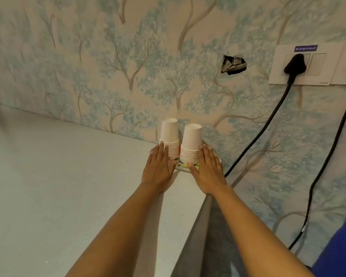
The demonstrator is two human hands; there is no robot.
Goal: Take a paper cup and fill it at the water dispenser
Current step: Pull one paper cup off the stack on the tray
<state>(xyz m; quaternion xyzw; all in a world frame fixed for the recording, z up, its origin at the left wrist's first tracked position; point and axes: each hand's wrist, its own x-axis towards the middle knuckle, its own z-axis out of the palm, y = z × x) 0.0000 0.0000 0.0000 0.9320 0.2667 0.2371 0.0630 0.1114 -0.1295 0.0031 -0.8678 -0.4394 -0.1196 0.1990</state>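
Two stacks of upside-down white paper cups stand on a patterned plate [181, 167] at the back right corner of the white counter: the left stack [169, 136] and the right stack [191, 144]. My left hand [158, 166] lies flat, palm down, just in front of and left of the left stack, fingers together and holding nothing. My right hand [207, 168] lies flat beside the right stack, its thumb by the plate's front rim, also holding nothing. No water dispenser shows.
The white counter [58, 176] ends in an edge [190, 226] just right of my arms, with a gap below. Wallpapered wall behind. A socket panel [310, 65] at upper right carries a black plug with cables [268, 124] hanging down. Something blue [340, 246] sits at lower right.
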